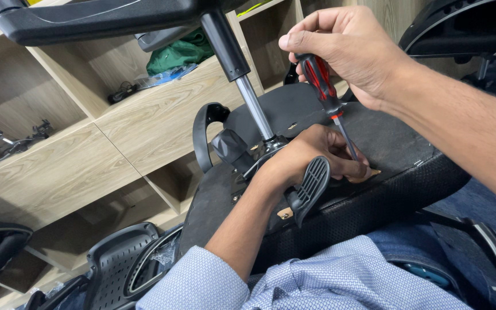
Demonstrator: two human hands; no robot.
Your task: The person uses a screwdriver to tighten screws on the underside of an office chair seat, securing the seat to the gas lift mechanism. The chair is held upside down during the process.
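Two hands: both bare, both busy over an upturned chair seat (397,149) lying across the person's lap.
Right hand (348,49): raised high, wrist bent down, fingers curled tight round the red and black handle of a screwdriver (325,92).
Screwdriver: near upright, tilted a little, shaft running down and to the right, tip at the seat's underside right by the left fingertips.
Left hand (317,152): forearm coming up from the rolled blue sleeve (202,284), palm down on the seat, fingers pinched close at the screwdriver tip; what they pinch, if anything, is too small to tell.
Lever (310,186): black ribbed paddle, sticking out just under the left wrist.
Gas column (254,103): silver and black, rising from the mechanism just beside the left hand, up to the chair base (87,20).
Shelves (144,120): wooden, behind, with loose chair parts in the compartments.
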